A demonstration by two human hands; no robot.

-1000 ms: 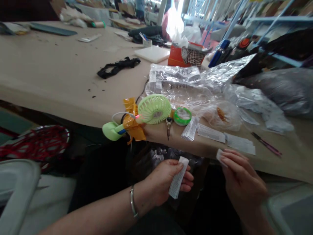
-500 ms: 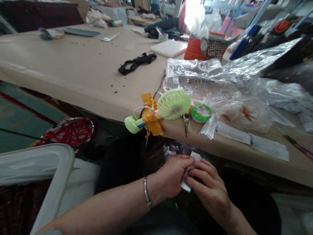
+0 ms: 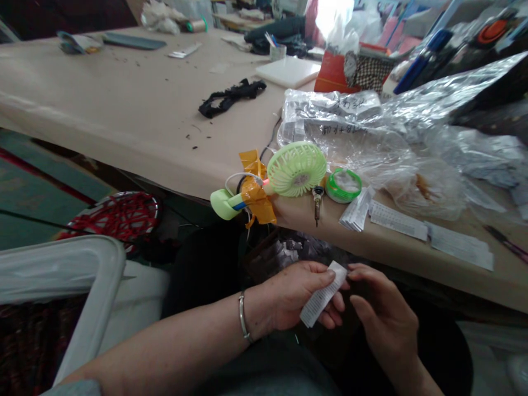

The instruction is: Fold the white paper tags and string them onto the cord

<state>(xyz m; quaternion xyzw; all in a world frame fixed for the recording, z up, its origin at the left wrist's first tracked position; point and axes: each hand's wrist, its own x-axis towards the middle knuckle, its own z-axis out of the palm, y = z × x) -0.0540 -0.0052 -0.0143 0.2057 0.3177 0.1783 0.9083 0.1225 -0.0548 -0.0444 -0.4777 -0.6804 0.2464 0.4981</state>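
Note:
Pinched between the thumb and fingers of my left hand [image 3: 303, 294] are white printed labels [image 3: 320, 300], held over my lap in front of the table edge. Just to their right is my right hand [image 3: 385, 308], its thumb apart from its bent fingers and nothing visible between them. Its fingertips come close to the labels' upper end; whether they touch I cannot tell. A stack of folded white labels [image 3: 357, 210] lies at the table edge, beside a flat printed strip [image 3: 398, 220] and another strip [image 3: 461, 246].
A green handheld fan [image 3: 297, 169] is taped to the table edge. Beside it are a soldering iron tip [image 3: 317, 206] and a green round tub [image 3: 344, 186]. Clear plastic bags [image 3: 342, 129] cover the right side. A white bin [image 3: 111, 264] stands at lower left.
My right hand has let go of the labels and moved right, its fingers parting. The labels stay in my left hand, their printed face now showing. The view has shifted slightly.

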